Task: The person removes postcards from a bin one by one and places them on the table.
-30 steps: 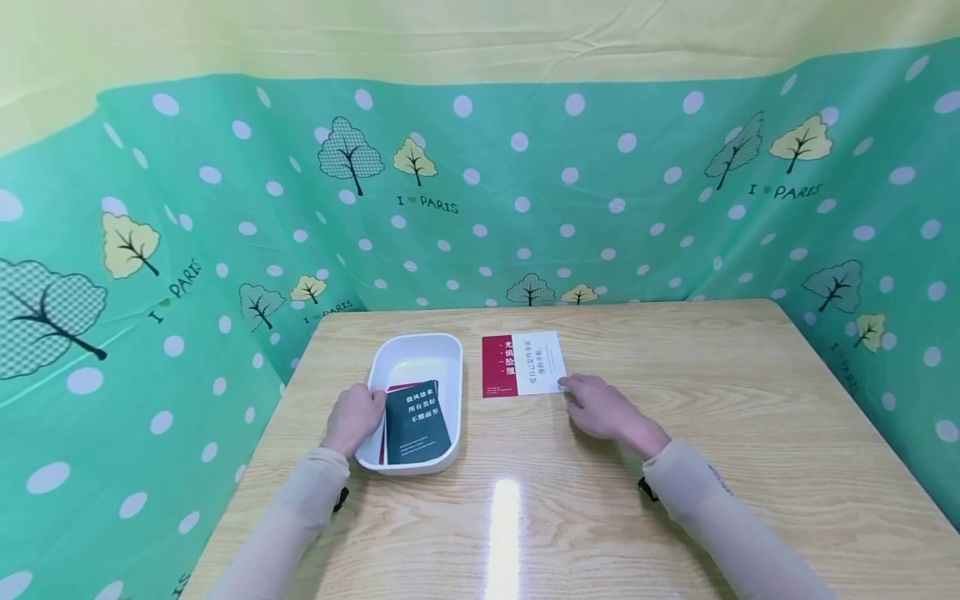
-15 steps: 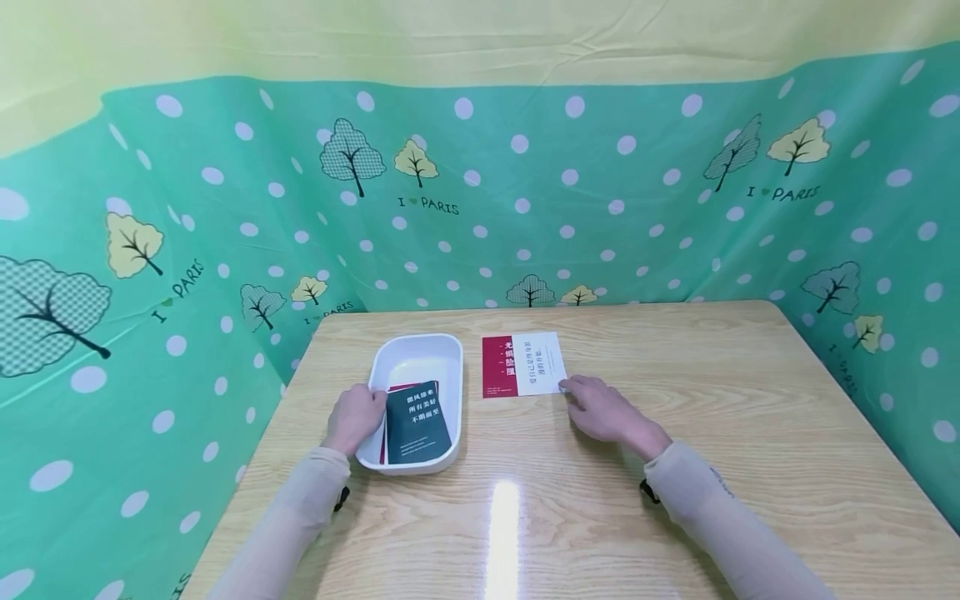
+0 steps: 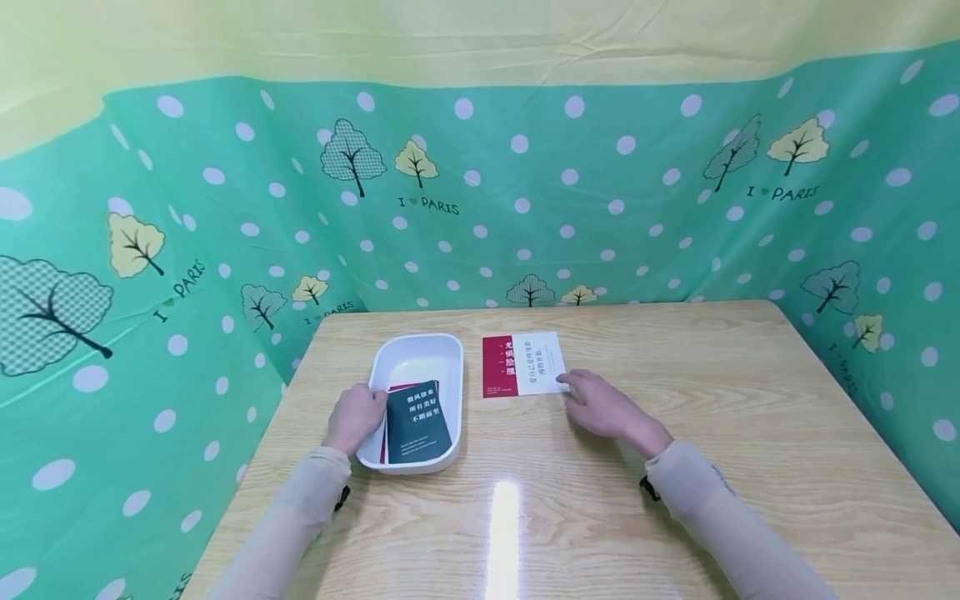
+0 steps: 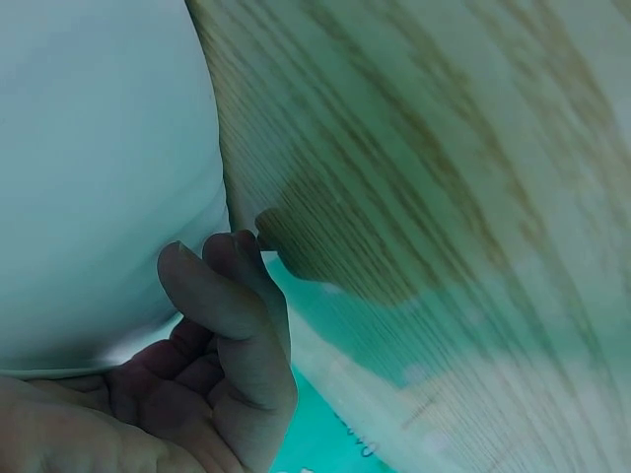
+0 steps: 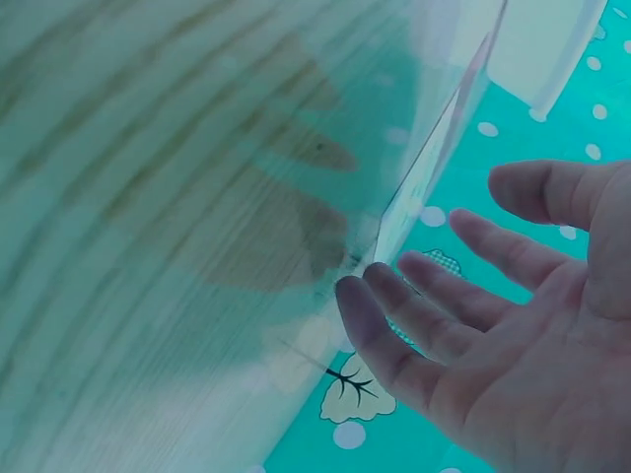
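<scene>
A white plastic tub (image 3: 454,367) stands left of centre in the head view. My left hand (image 3: 356,417) grips its left rim, with curled fingers (image 4: 222,305) against the outer wall in the left wrist view. Inside the tub lies a dark green card (image 3: 417,433) with white writing, and red edges show from beneath it. Right of the tub, a white printed card (image 3: 542,360) and a red printed part (image 3: 497,371) lie flat side by side; whether they are separate cards I cannot tell. My right hand (image 3: 597,406) has its fingertips at the white card's lower right corner, fingers loosely extended.
The wooden table (image 3: 675,517) carries the tub and the cards. A green dotted cloth (image 3: 570,200) with printed trees hangs behind and along both sides. A bright light reflection (image 3: 503,533) lies on the tabletop near the front.
My right hand has shifted very slightly up and left at the white card's corner. The tub, the cards and my left hand have stayed in place.
</scene>
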A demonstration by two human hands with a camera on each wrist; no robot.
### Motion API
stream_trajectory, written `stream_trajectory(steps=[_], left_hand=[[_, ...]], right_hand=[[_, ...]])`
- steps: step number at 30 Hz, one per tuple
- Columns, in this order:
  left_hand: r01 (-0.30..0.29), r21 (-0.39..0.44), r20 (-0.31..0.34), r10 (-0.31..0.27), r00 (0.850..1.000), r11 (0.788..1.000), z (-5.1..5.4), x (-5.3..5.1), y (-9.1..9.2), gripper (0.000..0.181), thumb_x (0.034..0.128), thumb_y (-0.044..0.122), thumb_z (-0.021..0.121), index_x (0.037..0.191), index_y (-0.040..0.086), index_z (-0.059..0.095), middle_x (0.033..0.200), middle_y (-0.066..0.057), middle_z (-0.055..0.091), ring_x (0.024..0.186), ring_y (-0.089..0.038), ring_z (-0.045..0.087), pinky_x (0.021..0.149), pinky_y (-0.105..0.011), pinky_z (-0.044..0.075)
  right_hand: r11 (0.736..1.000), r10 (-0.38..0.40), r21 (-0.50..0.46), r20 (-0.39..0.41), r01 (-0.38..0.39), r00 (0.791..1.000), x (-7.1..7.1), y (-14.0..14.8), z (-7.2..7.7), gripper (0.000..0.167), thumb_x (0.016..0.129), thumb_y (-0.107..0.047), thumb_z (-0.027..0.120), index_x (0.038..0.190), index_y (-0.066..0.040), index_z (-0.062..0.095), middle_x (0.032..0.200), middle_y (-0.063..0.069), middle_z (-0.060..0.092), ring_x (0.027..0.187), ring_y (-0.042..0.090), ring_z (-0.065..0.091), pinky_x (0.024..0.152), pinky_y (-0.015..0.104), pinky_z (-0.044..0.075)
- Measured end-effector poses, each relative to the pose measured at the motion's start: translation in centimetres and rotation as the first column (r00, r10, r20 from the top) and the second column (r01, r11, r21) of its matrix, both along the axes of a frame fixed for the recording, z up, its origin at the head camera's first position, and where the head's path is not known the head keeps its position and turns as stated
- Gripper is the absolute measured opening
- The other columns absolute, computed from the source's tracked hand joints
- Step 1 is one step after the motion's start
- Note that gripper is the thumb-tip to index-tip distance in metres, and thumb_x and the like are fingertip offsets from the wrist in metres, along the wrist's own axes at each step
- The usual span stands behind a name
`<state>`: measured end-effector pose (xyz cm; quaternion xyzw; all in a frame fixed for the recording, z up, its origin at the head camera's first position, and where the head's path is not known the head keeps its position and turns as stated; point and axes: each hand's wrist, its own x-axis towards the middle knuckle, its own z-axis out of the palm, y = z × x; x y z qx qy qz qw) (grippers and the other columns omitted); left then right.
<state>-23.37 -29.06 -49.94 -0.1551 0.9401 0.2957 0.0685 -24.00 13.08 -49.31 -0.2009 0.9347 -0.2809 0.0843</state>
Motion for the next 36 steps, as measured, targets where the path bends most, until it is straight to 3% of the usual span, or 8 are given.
stream_trajectory(steps=[6,19,26,36], left_hand=[[0.006,0.006,-0.003,-0.006,1.0,1.0,0.0,-0.1,-0.1,0.035,0.1081,0.024,0.043,0.095,-0.002,0.062,0.072,-0.012,0.055,0.064,-0.024,0.062,0.051,-0.029,0.051],[0.0,0.002,0.006,0.0,1.0,1.0,0.1,0.1,0.1,0.035,0.1083,0.024,0.043,0.094,-0.001,0.062,0.07,-0.012,0.054,0.062,-0.024,0.061,0.051,-0.028,0.049],[0.0,-0.008,0.002,0.0,1.0,1.0,0.0,0.0,0.0,0.035,0.1082,0.024,0.044,0.093,-0.001,0.062,0.07,-0.012,0.055,0.062,-0.024,0.061,0.05,-0.028,0.05],[-0.008,-0.008,0.014,0.008,1.0,1.0,0.1,-0.1,0.1,0.035,0.109,0.025,0.043,0.096,-0.002,0.063,0.072,-0.013,0.055,0.064,-0.024,0.062,0.051,-0.028,0.05]], right_hand=[[0.997,-0.024,-0.078,-0.012,0.023,1.0,0.3,-0.3,0.6,0.043,0.106,-0.012,0.057,0.145,0.004,0.057,0.151,0.026,0.052,0.142,0.044,0.046,0.117,0.061,0.036],[0.995,0.011,-0.098,0.022,-0.009,1.0,-0.1,-1.6,2.0,0.049,0.106,-0.014,0.058,0.151,0.002,0.051,0.153,0.023,0.052,0.137,0.042,0.053,0.112,0.057,0.044],[0.995,0.028,-0.093,-0.025,-0.03,0.999,-0.8,-3.0,3.7,0.053,0.106,-0.015,0.058,0.154,0.002,0.046,0.151,0.022,0.054,0.121,0.043,0.064,0.104,0.055,0.052],[0.997,0.015,-0.08,-0.087,-0.022,0.996,-2.3,-5.4,6.8,0.049,0.106,-0.016,0.058,0.152,0.0,0.051,0.146,0.018,0.059,0.12,0.037,0.066,0.097,0.051,0.057]])
